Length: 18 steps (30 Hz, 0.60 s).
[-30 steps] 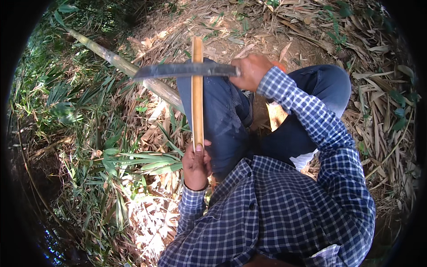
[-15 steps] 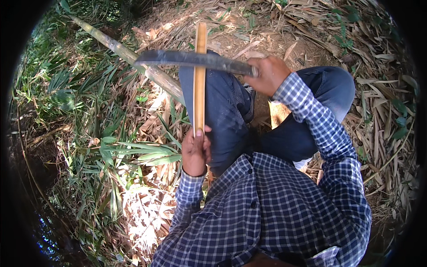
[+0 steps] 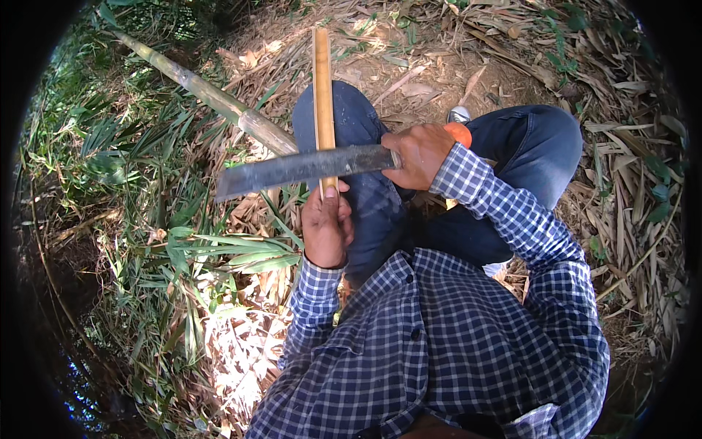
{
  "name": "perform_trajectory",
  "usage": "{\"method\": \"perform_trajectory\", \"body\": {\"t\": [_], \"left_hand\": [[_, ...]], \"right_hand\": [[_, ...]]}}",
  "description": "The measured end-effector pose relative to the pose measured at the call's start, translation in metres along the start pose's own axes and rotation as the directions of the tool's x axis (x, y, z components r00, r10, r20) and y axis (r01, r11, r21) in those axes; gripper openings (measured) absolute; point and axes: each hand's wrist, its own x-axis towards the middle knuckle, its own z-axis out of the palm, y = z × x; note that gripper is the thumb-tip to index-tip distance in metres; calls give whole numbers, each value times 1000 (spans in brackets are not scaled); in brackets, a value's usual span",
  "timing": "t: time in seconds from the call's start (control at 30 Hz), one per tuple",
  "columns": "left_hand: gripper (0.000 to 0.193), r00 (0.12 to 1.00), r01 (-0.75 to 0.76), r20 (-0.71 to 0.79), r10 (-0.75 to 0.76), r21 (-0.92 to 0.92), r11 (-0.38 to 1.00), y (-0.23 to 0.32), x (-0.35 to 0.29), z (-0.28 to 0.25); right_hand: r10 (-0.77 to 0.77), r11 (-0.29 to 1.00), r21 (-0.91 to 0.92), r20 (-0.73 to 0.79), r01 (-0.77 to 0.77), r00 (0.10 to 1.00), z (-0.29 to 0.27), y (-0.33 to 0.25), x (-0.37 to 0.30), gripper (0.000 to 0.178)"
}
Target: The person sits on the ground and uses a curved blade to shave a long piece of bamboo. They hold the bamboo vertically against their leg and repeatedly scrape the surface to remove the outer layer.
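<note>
My left hand (image 3: pixel 327 225) grips the lower end of a split bamboo strip (image 3: pixel 322 88), its thumb pressed on the pale inner face. The strip stands away from me over my left knee, its hollow side up. In my right hand (image 3: pixel 423 155) is a machete (image 3: pixel 307 167), the fingers closed round its handle; an orange end of that handle (image 3: pixel 458 134) shows past the hand. The dark, broad blade points left and lies across the strip just above my left thumb. Whether the edge touches the strip I cannot tell.
A long bamboo pole (image 3: pixel 197 85) slants from the far left to my left knee. Green leaves (image 3: pixel 245 252) and dry bamboo litter (image 3: pixel 614 175) cover the ground around me. My bent legs in dark trousers (image 3: pixel 526 146) frame the work, with a shoe (image 3: pixel 458 115) beyond.
The machete has come toward me along the strip, from beyond the knee to near my left thumb, and its blade has tilted. My left hand and the strip have shifted slightly away from me.
</note>
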Motion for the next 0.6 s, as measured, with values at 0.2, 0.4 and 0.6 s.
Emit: {"method": "perform_trajectory", "body": {"t": [0.2, 0.4, 0.6], "left_hand": [[24, 1000, -6, 11, 6, -16, 1000, 1, -2, -4], [24, 1000, 16, -9, -17, -36, 999, -5, -12, -4], [24, 997, 77, 7, -77, -51, 996, -3, -17, -4]], "right_hand": [[18, 999, -28, -32, -19, 999, -3, 14, 17, 27], [-114, 988, -111, -27, 111, 993, 2, 1, 4, 22], [-18, 999, -48, -21, 17, 1000, -2, 1, 7, 25]]}}
